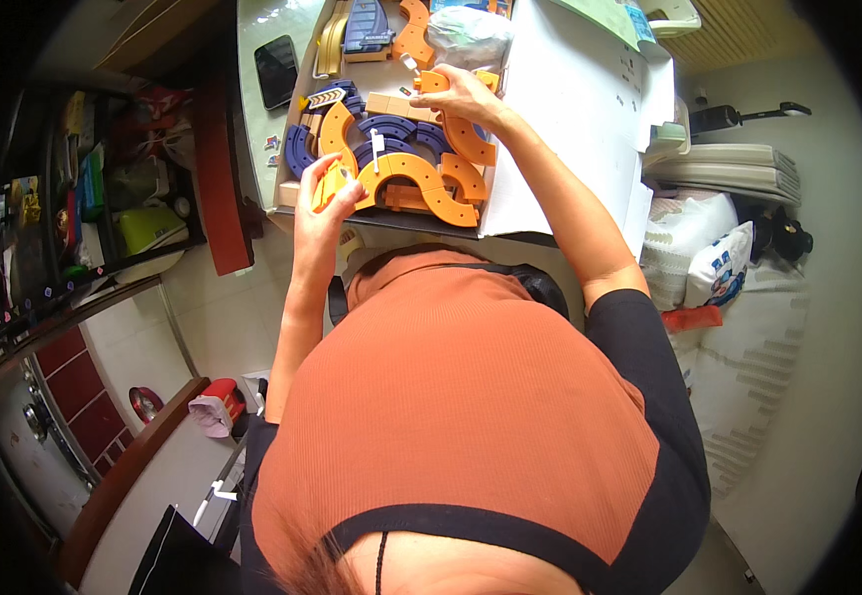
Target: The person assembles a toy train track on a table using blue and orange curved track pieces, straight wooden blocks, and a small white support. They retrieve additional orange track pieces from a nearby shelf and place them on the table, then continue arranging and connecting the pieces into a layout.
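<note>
An open box [337, 220] full of toy track pieces lies before me. At its near left corner, my left hand [320, 213] is closed round a small yellow-orange toy piece [329, 185]. Farther off, over the right part of the box, my right hand [463, 97] pinches an orange track piece [433, 82]; my fingers cover part of it. Between my hands sit curved orange track pieces [419, 178] and curved purple track pieces [384, 127]. A small white sign on a post [377, 144] stands among them.
A dark phone [275, 71] rests on the table left of the box. The white box lid [565, 129] spreads out to the right. A clear plastic bag [471, 38] and a purple ramp-like piece [366, 28] fill the box's far end. Shelves with goods [104, 188] stand at left.
</note>
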Available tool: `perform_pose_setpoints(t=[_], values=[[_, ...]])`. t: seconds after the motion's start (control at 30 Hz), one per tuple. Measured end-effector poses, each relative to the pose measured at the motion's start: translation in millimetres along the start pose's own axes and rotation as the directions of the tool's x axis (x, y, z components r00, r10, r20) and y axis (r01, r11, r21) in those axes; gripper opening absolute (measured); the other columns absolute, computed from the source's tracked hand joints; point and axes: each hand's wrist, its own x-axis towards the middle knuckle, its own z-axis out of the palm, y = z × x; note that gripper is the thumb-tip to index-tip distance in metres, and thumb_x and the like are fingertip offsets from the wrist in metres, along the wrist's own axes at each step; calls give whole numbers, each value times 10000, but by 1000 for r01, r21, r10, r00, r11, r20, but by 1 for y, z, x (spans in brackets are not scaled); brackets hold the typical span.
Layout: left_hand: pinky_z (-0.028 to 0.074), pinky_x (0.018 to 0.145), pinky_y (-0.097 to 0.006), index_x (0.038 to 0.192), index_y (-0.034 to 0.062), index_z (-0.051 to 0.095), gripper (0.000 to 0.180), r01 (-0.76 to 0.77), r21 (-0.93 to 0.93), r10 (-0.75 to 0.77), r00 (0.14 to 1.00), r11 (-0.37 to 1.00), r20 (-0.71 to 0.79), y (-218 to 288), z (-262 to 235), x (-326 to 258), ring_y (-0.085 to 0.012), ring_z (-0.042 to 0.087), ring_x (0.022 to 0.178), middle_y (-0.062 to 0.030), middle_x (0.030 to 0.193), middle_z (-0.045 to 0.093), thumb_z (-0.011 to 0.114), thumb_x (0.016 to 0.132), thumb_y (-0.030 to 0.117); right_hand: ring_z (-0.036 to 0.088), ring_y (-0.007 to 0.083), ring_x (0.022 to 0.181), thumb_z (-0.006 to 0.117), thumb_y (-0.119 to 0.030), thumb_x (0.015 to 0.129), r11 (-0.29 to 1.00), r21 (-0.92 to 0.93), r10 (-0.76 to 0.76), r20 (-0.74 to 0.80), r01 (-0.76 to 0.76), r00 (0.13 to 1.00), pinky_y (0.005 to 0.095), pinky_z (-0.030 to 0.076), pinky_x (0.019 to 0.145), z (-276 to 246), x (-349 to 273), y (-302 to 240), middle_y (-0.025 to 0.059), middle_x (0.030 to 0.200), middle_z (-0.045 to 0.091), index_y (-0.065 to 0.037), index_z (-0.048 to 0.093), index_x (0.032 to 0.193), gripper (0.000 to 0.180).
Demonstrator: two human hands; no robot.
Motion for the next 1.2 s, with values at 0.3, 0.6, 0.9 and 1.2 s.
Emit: perform_pose_setpoints(t=[0.3, 0.6, 0.9, 1.2], values=[[471, 862, -250, 1386, 56, 514, 531, 48, 7, -47, 999, 999, -20, -7, -15, -20, -129, 653, 938, -41, 1074, 642, 713, 917, 205, 545, 370, 1185, 761, -441, 854, 811, -585, -111, -97, 34, 989, 455, 466, 1019, 18, -12, 24, 233, 1215, 544, -7, 592, 1271, 626], [442, 1025, -369, 1362, -7, 500, 701, -423, 466, 378, 906, 777, 191, 0, 9, 40, -295, 536, 1180, -180, 1293, 498, 809, 816, 305, 566, 392, 1128, 792, -329, 841, 794, -602, -311, -282, 85, 907, 454, 499, 956, 31, -63, 13, 230, 1176, 557, 13, 539, 1271, 605], [430, 1022, -482, 1328, -9, 466, 751, -560, 786, 347, 815, 262, 464, -40, 68, 122, -416, 493, 1177, -231, 1217, 502, 824, 787, 370, 583, 385, 1072, 745, -193, 871, 885, -452, -301, -384, 107, 873, 452, 504, 939, 27, -93, 8, 208, 1126, 562, 5, 564, 1255, 468], [445, 1004, -486, 1363, 58, 544, 641, -523, 841, 227, 843, 141, 487, -29, 51, 135, -344, 524, 1231, -174, 1274, 600, 756, 863, 398, 582, 375, 1057, 721, -137, 865, 891, -440, -293, -374, 110, 880, 434, 505, 939, 23, -100, 16, 191, 1106, 572, 0, 580, 1230, 415]])
